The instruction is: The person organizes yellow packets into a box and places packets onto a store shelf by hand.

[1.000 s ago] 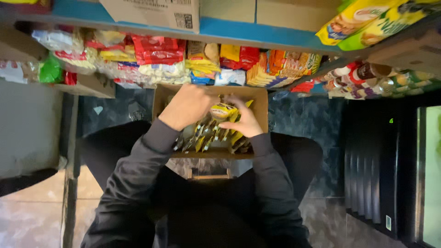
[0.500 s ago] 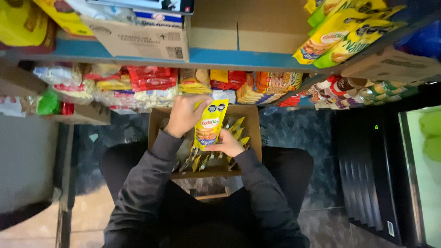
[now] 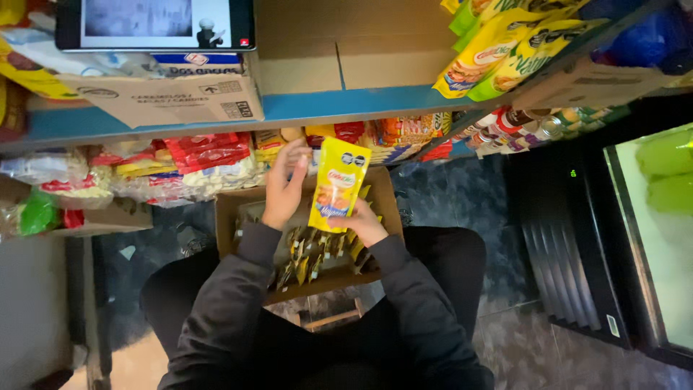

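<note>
A yellow pouch (image 3: pixel 338 185) stands upright above an open cardboard box (image 3: pixel 232 217) that rests on my lap. My right hand (image 3: pixel 367 225) grips the pouch's lower edge from below. My left hand (image 3: pixel 286 186) is raised beside the pouch on its left, fingers apart, with its fingertips near the pouch's upper corner; whether they touch is unclear. Inside the box lie several more yellow and dark pouches (image 3: pixel 317 253). Both arms wear dark grey sleeves.
A blue shelf (image 3: pixel 346 103) runs across just ahead, with cardboard cartons (image 3: pixel 170 94) on top and red, yellow and orange snack packets (image 3: pixel 202 162) beneath. Yellow bags (image 3: pixel 498 47) sit upper right. A dark glass-door cooler (image 3: pixel 635 238) stands at the right.
The yellow pouch has come up out of the box and now stands higher in front of the shelf. Both hands rose with it, and the view tilted upward.
</note>
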